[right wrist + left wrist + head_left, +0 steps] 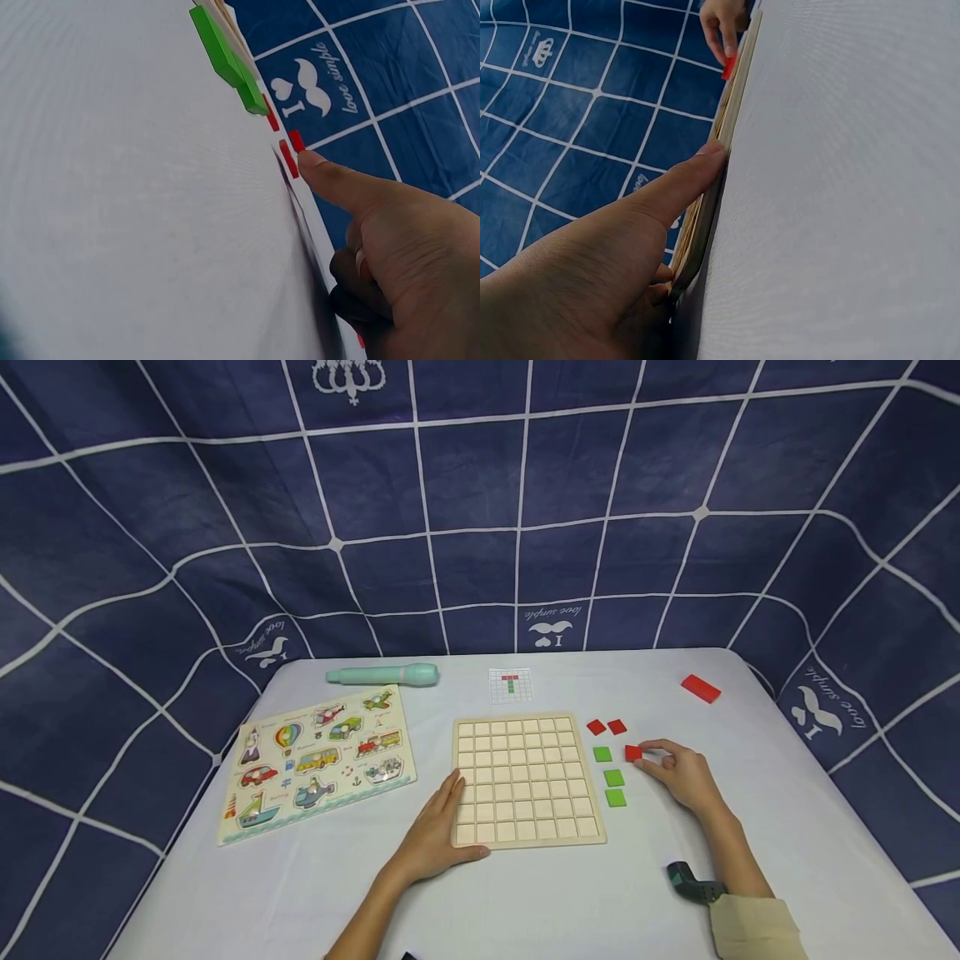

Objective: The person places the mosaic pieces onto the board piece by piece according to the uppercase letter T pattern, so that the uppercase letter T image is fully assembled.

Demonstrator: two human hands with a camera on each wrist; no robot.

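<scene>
A wooden grid board [521, 768] with square cells lies on the white table. At its lower left corner rests my left hand [435, 835], fingers fairly straight along the left side and thumb [705, 161] against the near edge. To the right of the board, my right hand [681, 774] pinches a small red square tile [633, 752] between thumb and fingertips, at the table. Two more red tiles, one [596, 727] and another [617, 727], lie just behind it. Several green square tiles, among them a middle one [613, 777], form a rough column beside the board.
A small pattern card [511, 686] with a red and green T lies behind the board. To the left are a vehicle picture puzzle [318, 764] and a mint-green cylinder [382, 675]. A red rectangular block [701, 688] lies at the back right.
</scene>
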